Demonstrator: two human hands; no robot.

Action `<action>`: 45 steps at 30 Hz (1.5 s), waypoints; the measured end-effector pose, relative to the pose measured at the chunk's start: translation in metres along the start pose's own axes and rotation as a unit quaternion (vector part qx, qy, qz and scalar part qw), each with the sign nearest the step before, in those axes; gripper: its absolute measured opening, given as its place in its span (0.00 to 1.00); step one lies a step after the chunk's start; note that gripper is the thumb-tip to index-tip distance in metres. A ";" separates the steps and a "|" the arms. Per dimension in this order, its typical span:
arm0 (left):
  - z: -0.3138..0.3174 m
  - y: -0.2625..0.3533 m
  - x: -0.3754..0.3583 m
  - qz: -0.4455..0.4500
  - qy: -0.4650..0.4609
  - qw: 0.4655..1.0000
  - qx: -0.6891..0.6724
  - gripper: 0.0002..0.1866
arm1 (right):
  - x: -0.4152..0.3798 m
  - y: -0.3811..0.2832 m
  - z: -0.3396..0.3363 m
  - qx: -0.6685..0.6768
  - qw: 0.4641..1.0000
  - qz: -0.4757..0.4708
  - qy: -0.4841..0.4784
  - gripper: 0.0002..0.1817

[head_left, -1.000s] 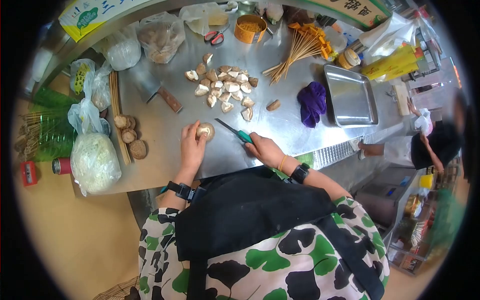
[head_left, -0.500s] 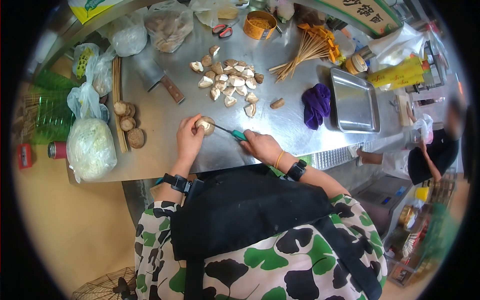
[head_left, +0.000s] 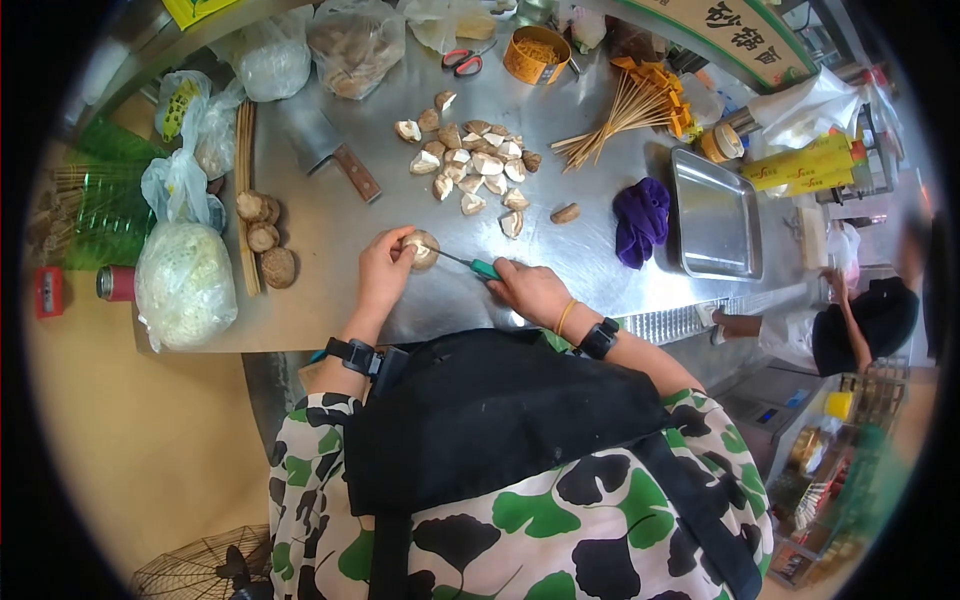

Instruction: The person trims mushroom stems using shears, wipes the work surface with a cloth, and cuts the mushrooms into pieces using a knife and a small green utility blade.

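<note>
Near the front of the metal table, my left hand (head_left: 384, 268) grips a round mushroom (head_left: 425, 255) from its left side, pale underside up. My right hand (head_left: 533, 290) is closed round the green handle of a small knife (head_left: 484, 269), whose thin blade reaches left onto the mushroom. Beyond my hands lies a loose pile of cut mushroom pieces (head_left: 487, 163). One brown piece (head_left: 565, 213) rests apart, to the right. Several whole mushrooms (head_left: 278, 267) sit at the left beside long thin sticks (head_left: 247, 200).
A cleaver (head_left: 356, 172) lies beyond my left hand. To the right are a purple cloth (head_left: 641, 222) and a metal tray (head_left: 718, 218). Skewers (head_left: 622, 112), red scissors (head_left: 462, 62) and filled bags (head_left: 357, 48) stand farther back. Another person (head_left: 868, 325) is at the far right.
The view has shifted slightly, so the table items appear farther right. The knife blade still meets the mushroom, and both hands keep their holds. The other person's arm has moved a little.
</note>
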State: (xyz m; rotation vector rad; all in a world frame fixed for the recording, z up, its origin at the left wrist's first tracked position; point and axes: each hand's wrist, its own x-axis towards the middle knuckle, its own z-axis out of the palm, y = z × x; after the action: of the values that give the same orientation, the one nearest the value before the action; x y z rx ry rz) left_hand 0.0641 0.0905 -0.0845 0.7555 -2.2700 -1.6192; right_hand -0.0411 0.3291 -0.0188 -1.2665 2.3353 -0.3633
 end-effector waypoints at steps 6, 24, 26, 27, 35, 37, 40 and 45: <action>-0.002 0.004 -0.001 0.012 0.002 1.000 0.012 0.15 | 0.002 0.001 0.004 0.008 1.000 -0.010 0.015 0.14; 0.007 0.000 -0.007 -0.007 0.063 0.998 -0.015 0.19 | 0.020 -0.015 0.019 0.010 1.000 -0.001 0.005 0.15; 0.006 0.003 -0.007 -0.012 0.059 0.998 -0.006 0.19 | 0.020 -0.015 0.022 0.009 1.000 -0.001 0.010 0.14; 0.005 0.005 -0.007 -0.016 0.056 0.998 0.000 0.18 | 0.020 -0.014 0.025 0.007 1.000 -0.002 0.014 0.14; 0.009 0.002 -0.004 -0.006 0.080 0.996 0.024 0.18 | 0.029 -0.017 0.027 -0.012 1.000 0.014 0.008 0.12; 0.009 0.002 -0.004 -0.006 0.084 0.996 0.043 0.18 | 0.032 -0.019 0.027 -0.022 0.999 0.023 -0.002 0.13; 0.010 0.000 -0.005 -0.006 0.089 0.996 0.025 0.20 | 0.035 -0.023 0.016 -0.023 0.996 0.062 -0.055 0.13; 0.005 0.006 -0.009 0.018 0.070 0.997 0.039 0.15 | 0.001 0.002 0.022 -0.017 0.998 0.040 -0.037 0.13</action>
State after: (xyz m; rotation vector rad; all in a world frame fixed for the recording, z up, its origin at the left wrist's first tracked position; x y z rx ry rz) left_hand 0.0681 0.1009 -0.0799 0.8155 -2.2448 -1.4222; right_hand -0.0315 0.3289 -0.0391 -1.1775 2.3313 -0.2468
